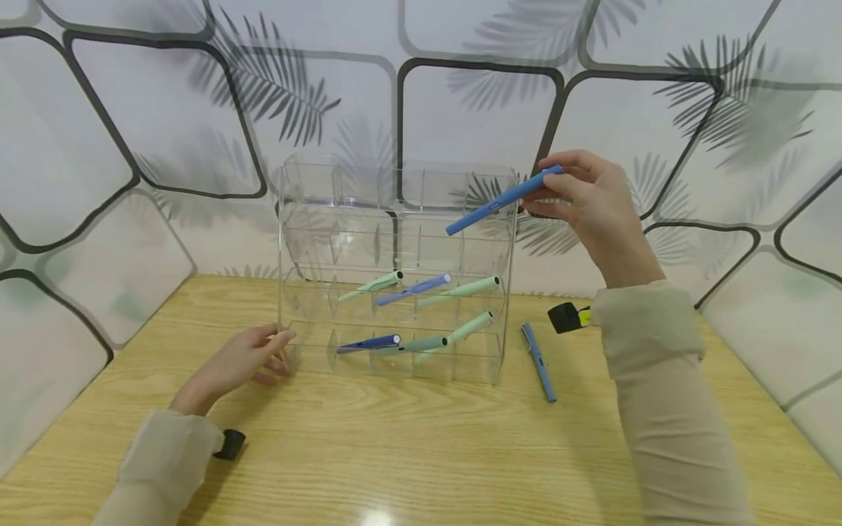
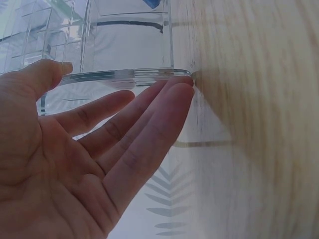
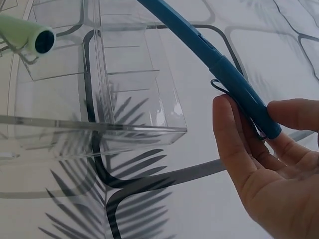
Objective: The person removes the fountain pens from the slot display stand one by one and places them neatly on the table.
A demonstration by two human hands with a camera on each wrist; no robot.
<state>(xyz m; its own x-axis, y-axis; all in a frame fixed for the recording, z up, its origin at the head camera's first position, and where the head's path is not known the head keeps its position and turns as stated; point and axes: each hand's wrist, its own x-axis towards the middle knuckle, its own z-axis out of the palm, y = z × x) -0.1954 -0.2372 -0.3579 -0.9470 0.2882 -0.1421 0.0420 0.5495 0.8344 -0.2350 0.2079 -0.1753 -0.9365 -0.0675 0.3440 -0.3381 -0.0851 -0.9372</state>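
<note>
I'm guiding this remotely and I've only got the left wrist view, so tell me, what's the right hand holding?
Observer: The right hand holds a blue pen near the end with the clip.
Operator: Is anything lying on the table beside the clear rack?
Observer: Yes, another blue pen lies to the right of it.
Operator: And which pen is furthest left in the bottom row?
Observer: A dark blue pen.
</note>
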